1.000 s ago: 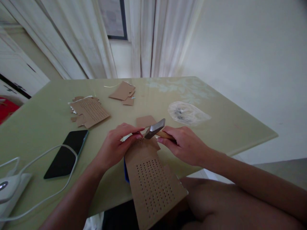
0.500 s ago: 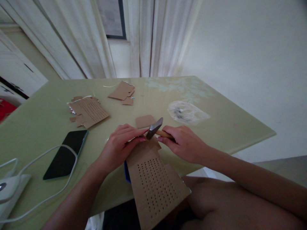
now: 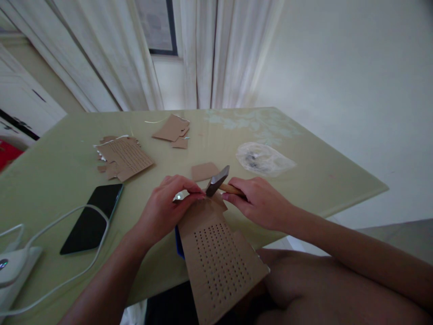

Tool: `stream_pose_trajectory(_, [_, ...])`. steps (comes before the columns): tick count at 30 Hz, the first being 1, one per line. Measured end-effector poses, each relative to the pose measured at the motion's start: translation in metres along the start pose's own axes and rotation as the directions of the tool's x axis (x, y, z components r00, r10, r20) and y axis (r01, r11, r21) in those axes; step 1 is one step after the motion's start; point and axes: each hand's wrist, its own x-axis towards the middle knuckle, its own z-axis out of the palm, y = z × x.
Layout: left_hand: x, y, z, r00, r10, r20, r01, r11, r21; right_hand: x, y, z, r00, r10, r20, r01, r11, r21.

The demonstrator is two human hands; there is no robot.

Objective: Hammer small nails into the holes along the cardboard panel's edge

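My right hand [image 3: 259, 198] is wrapped round the wooden handle of a small hammer [image 3: 217, 181]. Its metal head rests at or just above the far end of a brown cardboard piece [image 3: 221, 262], close by my left fingertips. Rows of small punched holes cover the cardboard's near part, which hangs over the table edge. My left hand [image 3: 174, 198] lies at the far left end of the cardboard, thumb and fingers pinched together beside the hammer head. What they pinch is hidden. Something shiny [image 3: 181, 195] shows in the gap between that thumb and forefinger. Under the cardboard, part of a blue object [image 3: 179, 243] shows.
Cardboard scraps [image 3: 126, 155] lie at the left, more cardboard pieces [image 3: 172, 128] farther back, and a small piece [image 3: 204, 171] just beyond the hammer. A clear plastic bag [image 3: 264, 159] with dark bits sits right. A phone [image 3: 93, 219] and a white cable [image 3: 84, 268] are at left.
My left forefinger has bent and its tip has come down toward the thumb, widening the gap behind them. The hammer and my right hand have hardly moved.
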Motion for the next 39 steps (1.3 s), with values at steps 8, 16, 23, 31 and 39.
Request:
stream_pose_trajectory(8, [0.000,0.000,0.001,1.000,-0.015,0.015,0.016,1.000,-0.021,-0.002,-0.004,-0.014,0.995,-0.043,-0.095,0.043,0.999,-0.002])
stream_pose_trajectory(16, [0.003,0.001,0.000,0.997,0.027,0.067,-0.025,0.999,-0.035,-0.011,-0.027,-0.038,0.977,-0.102,-0.188,0.101,0.995,-0.011])
stream_pose_trajectory(23, [0.001,-0.004,0.002,0.997,-0.013,0.077,0.019,0.997,-0.073,-0.012,-0.033,-0.035,0.981,-0.141,-0.132,0.125,0.985,-0.117])
stream_pose_trajectory(31, [0.001,-0.004,0.003,0.994,-0.057,0.092,0.065,0.994,-0.092,-0.012,-0.032,-0.031,0.984,-0.149,-0.092,0.132,0.976,-0.174])
stream_pose_trajectory(39, [0.001,-0.005,0.004,0.993,-0.063,0.104,0.072,0.993,-0.095,-0.011,-0.029,-0.028,0.986,-0.145,-0.087,0.128,0.977,-0.170])
